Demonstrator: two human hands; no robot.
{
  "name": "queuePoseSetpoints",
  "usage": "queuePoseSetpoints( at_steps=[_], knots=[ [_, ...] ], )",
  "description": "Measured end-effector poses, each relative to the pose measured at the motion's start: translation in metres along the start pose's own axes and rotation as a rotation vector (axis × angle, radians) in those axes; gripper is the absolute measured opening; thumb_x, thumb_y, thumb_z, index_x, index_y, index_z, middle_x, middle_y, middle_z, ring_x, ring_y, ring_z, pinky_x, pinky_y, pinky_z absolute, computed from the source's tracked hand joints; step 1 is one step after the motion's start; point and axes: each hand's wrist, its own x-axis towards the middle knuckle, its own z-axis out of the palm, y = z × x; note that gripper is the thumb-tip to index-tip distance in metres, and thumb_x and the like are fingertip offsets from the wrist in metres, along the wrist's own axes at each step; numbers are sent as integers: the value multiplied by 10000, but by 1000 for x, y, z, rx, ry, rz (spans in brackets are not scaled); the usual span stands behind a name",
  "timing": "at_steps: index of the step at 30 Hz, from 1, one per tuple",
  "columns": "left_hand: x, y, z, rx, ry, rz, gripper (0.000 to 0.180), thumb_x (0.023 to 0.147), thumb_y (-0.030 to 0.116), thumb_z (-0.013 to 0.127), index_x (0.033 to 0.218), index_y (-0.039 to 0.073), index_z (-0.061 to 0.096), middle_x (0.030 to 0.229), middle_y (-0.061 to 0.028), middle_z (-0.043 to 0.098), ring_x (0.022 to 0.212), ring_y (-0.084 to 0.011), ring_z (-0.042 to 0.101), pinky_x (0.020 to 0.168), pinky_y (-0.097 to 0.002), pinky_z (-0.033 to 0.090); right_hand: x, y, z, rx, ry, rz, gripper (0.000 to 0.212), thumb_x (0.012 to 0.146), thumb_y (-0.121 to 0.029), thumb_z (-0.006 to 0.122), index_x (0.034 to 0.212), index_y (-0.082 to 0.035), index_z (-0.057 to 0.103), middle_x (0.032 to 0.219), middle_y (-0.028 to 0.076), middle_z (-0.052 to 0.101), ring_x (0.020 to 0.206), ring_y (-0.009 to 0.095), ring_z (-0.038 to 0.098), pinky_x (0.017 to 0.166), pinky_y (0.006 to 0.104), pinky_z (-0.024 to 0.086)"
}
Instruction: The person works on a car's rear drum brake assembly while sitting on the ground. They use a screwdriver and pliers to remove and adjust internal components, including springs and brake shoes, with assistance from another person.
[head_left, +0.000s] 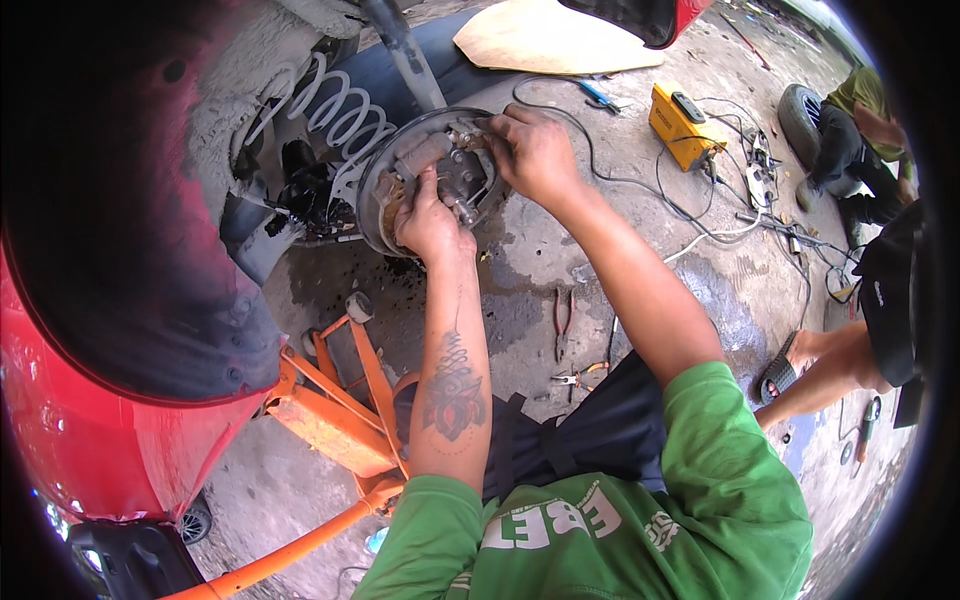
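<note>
A round drum brake assembly sits exposed under the raised red car, its drum off. The hub shows in its middle, beside a worn brown brake shoe. My left hand is closed on the lower part of the assembly, thumb pressed up against the shoe and the other fingers mostly hidden. At the upper right edge, my right hand curls its fingers over the brake parts near the rim. What its fingertips grip is hidden. A pale coil spring and a grey shock absorber stand behind the brake.
An orange floor jack stands below the car at left. Pliers and smaller pliers lie on the concrete. Cables trail from a yellow machine. At right, one person sits by a tyre; another's sandalled foot is nearer.
</note>
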Motion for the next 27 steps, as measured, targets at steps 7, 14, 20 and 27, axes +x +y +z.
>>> queuePoseSetpoints(
  at_steps=[7,14,20,27],
  knots=[
    [0,2,1,32,-11,-22,129,887,90,764,981,84,675,838,16,645,565,-53,460,486,-208,363,1,-4,-3,-19,-12,-6,201,761,-87,700,957,-45,711,915,148,676,866,377,658,763,456,545],
    [6,-3,-3,-4,-82,-11,130,885,81,750,1006,92,703,882,27,669,584,-42,458,508,-202,355,3,-3,-6,2,-31,0,242,777,-120,717,1009,-51,705,1000,144,678,915,362,656,775,450,545],
    [8,-5,-7,50,-99,35,131,886,100,753,1009,98,705,922,31,689,601,-35,449,529,-202,352,0,2,-3,-48,-15,-27,214,821,-129,696,1025,-64,698,993,144,659,927,366,648,789,461,536],
    [5,0,-5,67,-56,-17,118,881,88,754,991,87,714,921,19,696,577,-32,436,478,-189,314,0,1,-3,-63,-41,7,196,844,-104,662,1035,-64,679,944,152,632,927,381,634,779,474,529]
  ],
)
